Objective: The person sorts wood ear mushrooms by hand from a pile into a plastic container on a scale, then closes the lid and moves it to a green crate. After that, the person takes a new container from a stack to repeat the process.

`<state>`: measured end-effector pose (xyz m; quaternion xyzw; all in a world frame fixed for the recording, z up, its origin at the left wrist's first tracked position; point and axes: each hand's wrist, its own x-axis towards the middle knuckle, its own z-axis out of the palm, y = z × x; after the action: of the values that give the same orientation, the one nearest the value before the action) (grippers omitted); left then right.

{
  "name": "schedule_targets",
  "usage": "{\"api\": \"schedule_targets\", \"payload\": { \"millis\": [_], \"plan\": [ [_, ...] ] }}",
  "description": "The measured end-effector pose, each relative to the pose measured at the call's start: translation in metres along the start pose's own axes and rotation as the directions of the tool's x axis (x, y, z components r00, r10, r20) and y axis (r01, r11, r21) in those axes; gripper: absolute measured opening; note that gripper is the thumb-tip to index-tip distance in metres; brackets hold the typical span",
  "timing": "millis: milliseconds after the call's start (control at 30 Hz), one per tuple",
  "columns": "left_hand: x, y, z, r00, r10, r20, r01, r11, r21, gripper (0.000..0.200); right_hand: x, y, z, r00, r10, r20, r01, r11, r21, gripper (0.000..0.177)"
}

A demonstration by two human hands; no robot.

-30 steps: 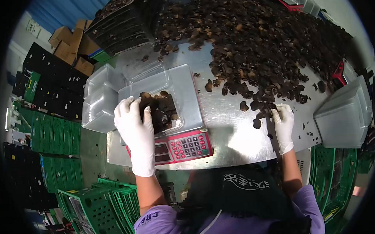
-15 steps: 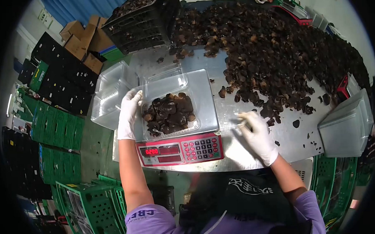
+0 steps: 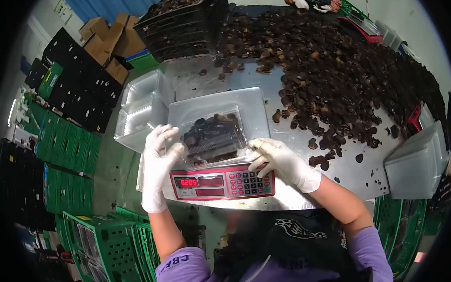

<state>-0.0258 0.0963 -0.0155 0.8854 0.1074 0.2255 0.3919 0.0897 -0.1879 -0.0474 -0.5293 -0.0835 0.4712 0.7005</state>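
A clear plastic clamshell box holds dark brown, wood-ear-like fungus pieces. Its lid is folded down over them. Under the box is a red digital scale with a grey weighing plate; its display looks like 0.205. My gloved left hand is by the box's left side, fingers bent and apart, holding nothing I can see. At the front right corner, my gloved right hand pinches the edge of the box between thumb and fingers, above the scale's keypad.
A large heap of the fungus covers the table's far and right parts. Stacked clear boxes stand left of the scale, more tubs at right. A black crate stands behind. Another person's gloved hands show at the far side.
The lid has swung down from behind the box to cover the fungus. My right hand has moved left to the box corner; my left hand has come lower. The display went from 0.200 to 0.205.
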Motion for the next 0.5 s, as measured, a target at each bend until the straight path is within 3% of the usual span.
{"api": "schedule_targets", "payload": {
  "millis": [33, 100, 167, 200, 233, 367, 500],
  "plan": [
    [-0.002, 0.004, -0.004, 1.0, 0.0, 0.001, 0.0, 1.0, 0.014, 0.042, 0.002, -0.001, -0.001, 1.0, 0.011, -0.01, -0.011, 1.0, -0.014, 0.049],
    [-0.037, 0.011, 0.014, 0.974, -0.141, -0.179, 0.203, 0.894, 0.4, 0.044, 0.008, -0.001, -0.005, 1.0, 0.011, -0.004, -0.011, 1.0, -0.001, 0.044],
    [-0.043, -0.003, 0.019, 0.924, -0.382, 0.015, 0.381, 0.923, 0.061, 0.048, 0.015, 0.0, -0.001, 0.999, 0.002, -0.05, -0.008, 0.993, -0.121, 0.033],
    [-0.047, -0.003, 0.022, 0.806, -0.561, 0.191, 0.592, 0.775, -0.222, 0.047, 0.019, 0.004, -0.002, 0.998, -0.006, -0.062, 0.001, 0.997, -0.073, 0.024],
    [-0.048, -0.011, 0.023, 0.744, -0.576, 0.339, 0.668, 0.627, -0.4, 0.041, 0.019, 0.005, -0.001, 0.999, -0.005, -0.048, 0.001, 0.997, -0.083, 0.024],
    [-0.06, -0.015, 0.035, 0.859, -0.424, 0.286, 0.507, 0.629, -0.589, 0.044, 0.011, 0.007, -0.002, 0.996, -0.038, -0.077, 0.038, 0.999, -0.002, 0.018],
    [-0.075, 0.002, 0.038, 0.911, -0.312, 0.269, 0.41, 0.623, -0.666, 0.052, -0.007, 0.015, 0.001, 0.968, -0.221, -0.121, 0.24, 0.955, 0.174, 0.015]
  ]
}}
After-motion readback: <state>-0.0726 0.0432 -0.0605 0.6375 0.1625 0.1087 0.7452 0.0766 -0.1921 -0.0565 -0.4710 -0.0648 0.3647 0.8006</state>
